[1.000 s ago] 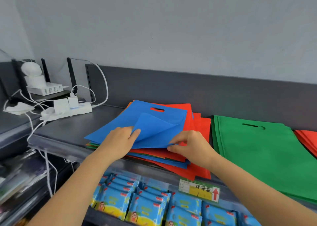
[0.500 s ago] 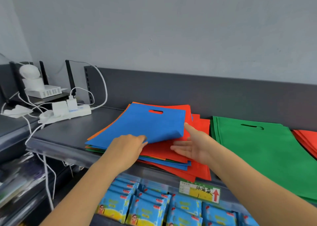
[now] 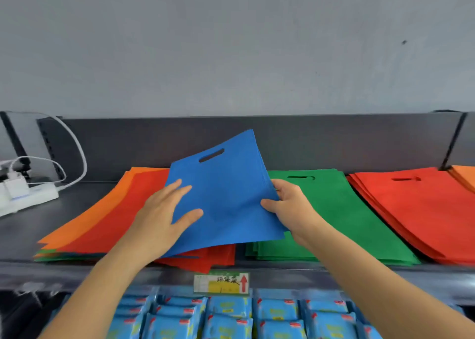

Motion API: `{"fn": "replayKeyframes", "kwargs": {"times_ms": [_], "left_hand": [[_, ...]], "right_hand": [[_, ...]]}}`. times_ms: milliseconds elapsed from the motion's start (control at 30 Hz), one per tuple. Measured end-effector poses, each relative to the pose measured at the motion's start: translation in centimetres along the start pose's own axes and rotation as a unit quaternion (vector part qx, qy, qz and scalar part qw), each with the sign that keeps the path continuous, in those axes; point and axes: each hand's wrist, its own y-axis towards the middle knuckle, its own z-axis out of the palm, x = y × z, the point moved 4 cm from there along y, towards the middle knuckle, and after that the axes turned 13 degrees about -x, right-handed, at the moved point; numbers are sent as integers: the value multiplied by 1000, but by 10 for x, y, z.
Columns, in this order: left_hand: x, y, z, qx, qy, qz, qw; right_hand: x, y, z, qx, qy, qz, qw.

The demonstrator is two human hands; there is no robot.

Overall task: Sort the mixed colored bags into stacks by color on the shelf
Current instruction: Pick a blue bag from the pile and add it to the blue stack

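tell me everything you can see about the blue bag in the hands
The blue bag is a flat bag, seemingly non-woven fabric, with a slot handle cut near its top edge. It is tilted, far corner raised, near edge low over the mixed pile of red and orange bags. The right hand pinches its right edge; the left hand lies with straight fingers on its left side. It hides part of the green stack.

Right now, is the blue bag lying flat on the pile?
No, the right hand grips the blue bag, raised and tilted above the pile.
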Motion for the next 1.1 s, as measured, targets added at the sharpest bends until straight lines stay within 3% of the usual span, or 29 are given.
{"fn": "replayKeyframes", "kwargs": {"times_ms": [100,167,233,367,533,700,933,1100], "left_hand": [[-21,7,18,-43,-40,-121,991],[-49,5,37,-35,-138,-199,970],[-93,1,59,-21,-286,-223,932],[-186,1,95,-32,-388,-188,902],[-310,-11,135,-67,-313,-114,940],[-425,-24,180,-50,-328,-50,942],[-534,-10,238,-36,-353,24,935],[-585,13,286,16,-362,49,931]], "right_hand": [[2,-6,-58,-28,17,-40,999],[-1,-11,-102,-53,21,-61,997],[-6,-16,-151,-79,21,-70,994],[-18,-29,-256,-122,-2,-81,989],[-40,-48,-370,-165,-53,-62,983],[-56,-69,-477,-235,-126,-37,963],[-88,-78,-583,-294,-189,-18,937],[-108,-65,-636,-326,-233,-4,916]]}}
